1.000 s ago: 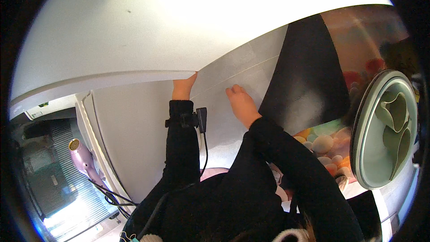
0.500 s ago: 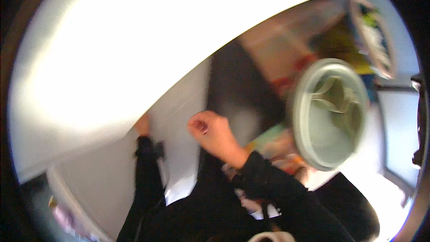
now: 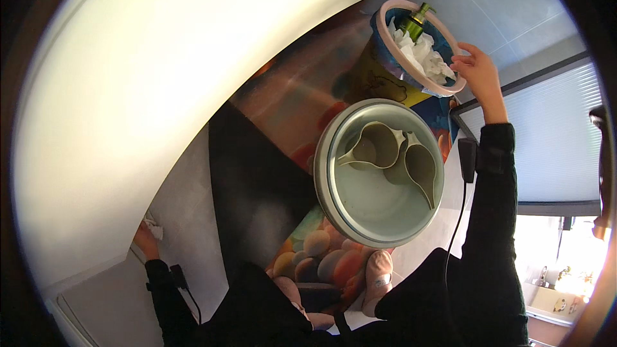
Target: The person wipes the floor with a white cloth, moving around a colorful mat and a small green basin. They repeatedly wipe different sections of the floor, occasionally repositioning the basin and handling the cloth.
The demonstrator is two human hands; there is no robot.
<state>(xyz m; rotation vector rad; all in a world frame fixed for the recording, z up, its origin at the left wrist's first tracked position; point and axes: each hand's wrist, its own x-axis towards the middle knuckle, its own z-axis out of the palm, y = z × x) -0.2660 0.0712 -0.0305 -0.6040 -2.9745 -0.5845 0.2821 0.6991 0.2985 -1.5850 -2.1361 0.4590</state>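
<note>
My right hand (image 3: 479,77) is stretched out to the far right, at the pink rim of a waste bin (image 3: 392,38). Its fingers are spread a little over the rim, with nothing visible in them. Crumpled white tissues (image 3: 421,54) and a green pump bottle (image 3: 414,22) lie inside the bin. At the lower left, my left hand (image 3: 146,241) is partly covered by a large white curved surface (image 3: 116,103). A bit of white crumpled tissue or cloth (image 3: 154,226) shows right beside it; the fingers are hidden.
Between me and the bin stands a round pale green basin (image 3: 360,199) with two scoop-shaped green cups (image 3: 379,144) in it. A patterned mat (image 3: 321,250) lies below. Black cables hang by both forearms. A blind-covered window (image 3: 553,141) is at the right.
My right hand has gone from a curled fist near the middle out to the bin's rim, fingers now loosened. The view has shifted, bringing basin and bin leftward; my left hand appears lower left.
</note>
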